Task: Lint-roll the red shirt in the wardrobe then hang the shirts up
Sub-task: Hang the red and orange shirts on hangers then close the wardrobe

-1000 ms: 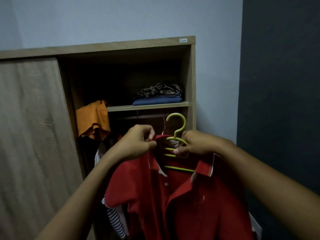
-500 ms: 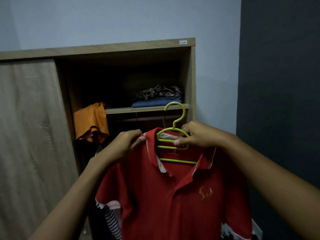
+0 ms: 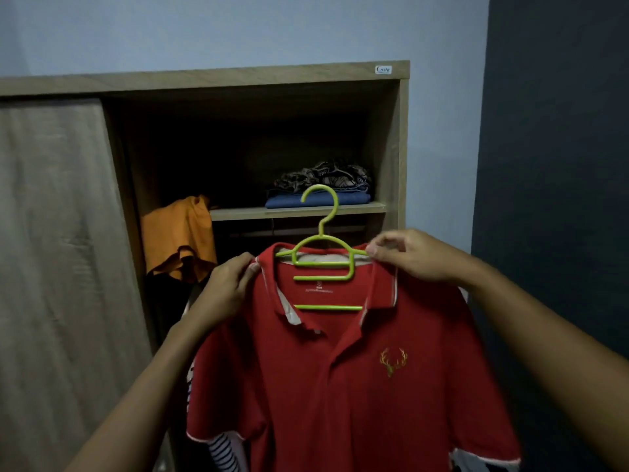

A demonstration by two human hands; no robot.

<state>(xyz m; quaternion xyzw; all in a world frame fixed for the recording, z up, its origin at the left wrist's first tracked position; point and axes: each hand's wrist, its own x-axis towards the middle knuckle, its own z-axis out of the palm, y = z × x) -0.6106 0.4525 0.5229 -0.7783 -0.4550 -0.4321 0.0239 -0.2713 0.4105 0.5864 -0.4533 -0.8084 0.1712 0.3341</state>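
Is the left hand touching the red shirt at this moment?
Touching. The head view shows the left hand pinching the red shirt at its shoulder, just beside the collar.

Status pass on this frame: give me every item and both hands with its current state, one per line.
red shirt, on the hanger, held up in the air, collar spread open.
green hanger, inside the collar, hook hanging on nothing.
left hand, pinches the shirt's collar edge.
right hand, pinches the hanger's arm end.
wardrobe door, slid aside, right bay open.
orange garment, draped off the shelf end.
folded clothes, stacked on the shelf.
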